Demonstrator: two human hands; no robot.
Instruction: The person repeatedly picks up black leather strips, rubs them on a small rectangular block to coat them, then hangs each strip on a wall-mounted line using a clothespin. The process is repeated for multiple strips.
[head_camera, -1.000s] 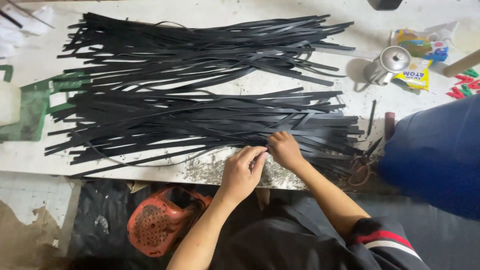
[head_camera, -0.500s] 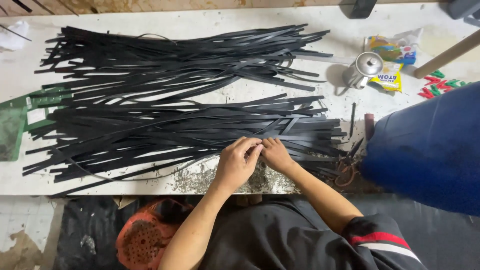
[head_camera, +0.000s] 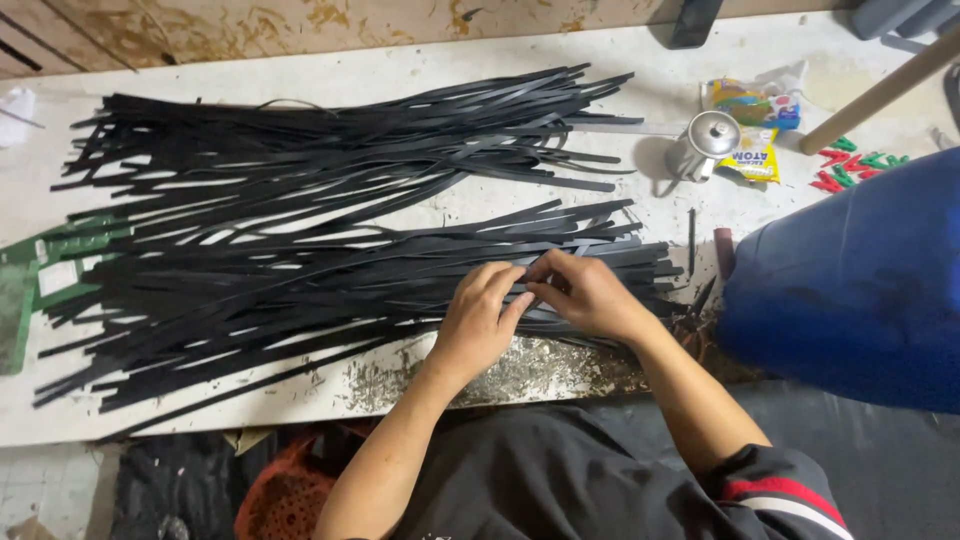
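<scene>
I saw both hands, left hand and right hand, fingers pinched on one black strip; two strip piles lay unsorted on the table.

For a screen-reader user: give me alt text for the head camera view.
Both hands, left hand and right hand, pinch at black strips heaped along a worn white table. A small metal pot, snack packets and a blue drum sit to the right.

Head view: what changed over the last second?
The left hand and right hand closed in from slightly apart until their fingertips met over the near bundle of black strips, pinching at strip ends there. The far bundle, metal pot and blue drum kept their places on the table.
</scene>
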